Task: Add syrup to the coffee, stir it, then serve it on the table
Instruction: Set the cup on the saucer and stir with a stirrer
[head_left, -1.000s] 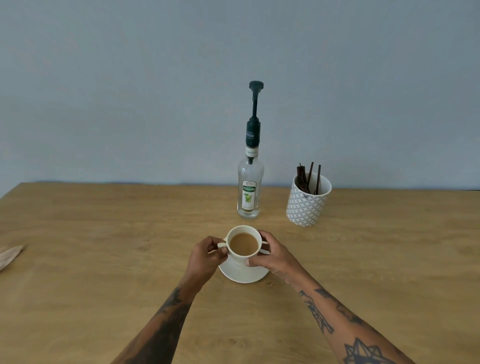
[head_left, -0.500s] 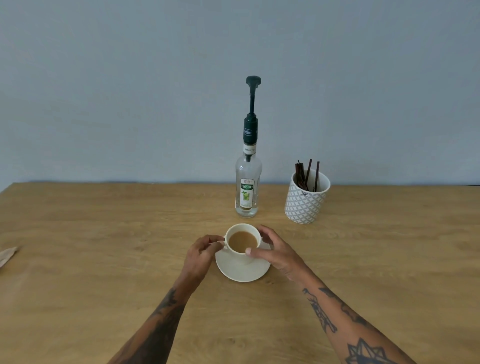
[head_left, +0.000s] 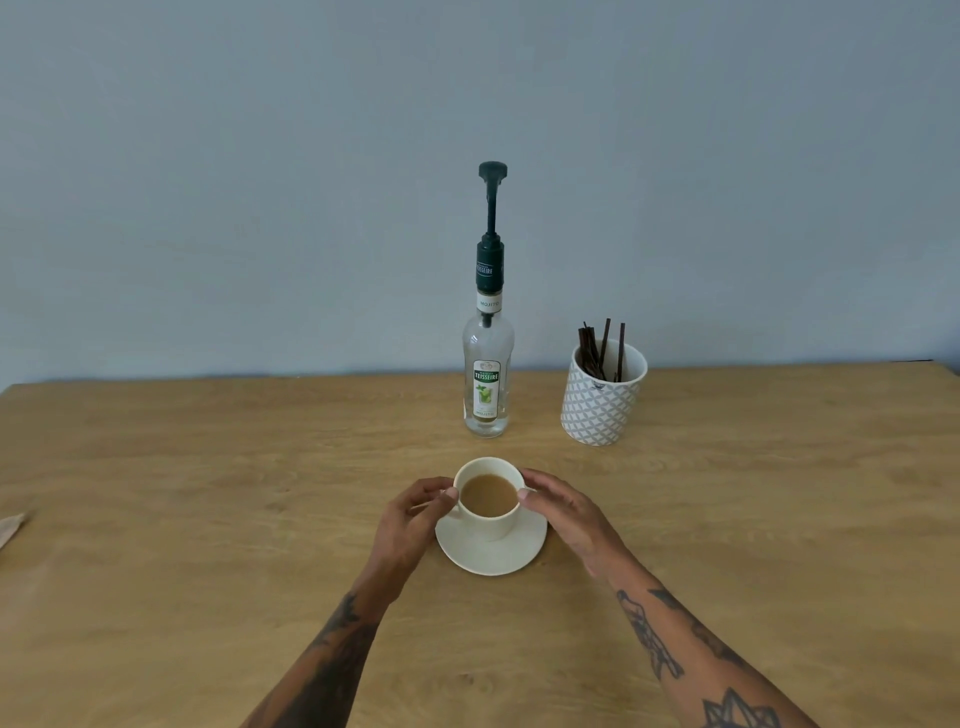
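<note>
A cream cup (head_left: 491, 526) of milky coffee sits on a matching saucer (head_left: 493, 560) at the table's centre. My left hand (head_left: 410, 525) pinches the cup's handle on its left side. My right hand (head_left: 569, 514) curls around the cup's right side, thumb at the rim. Behind the cup stands a clear syrup bottle (head_left: 487, 384) with a dark green pump, upright and untouched. To its right a patterned white pot (head_left: 600, 410) holds several dark stir sticks (head_left: 602, 348).
The wooden table (head_left: 208, 493) runs back to a plain blue-grey wall. A beige scrap (head_left: 9, 527) lies at the far left edge. About a hand's width separates the cup from the bottle.
The cup has dropped slightly, closer to the saucer. Both hands have stayed at its sides. The bottle and the pot of sticks have not moved.
</note>
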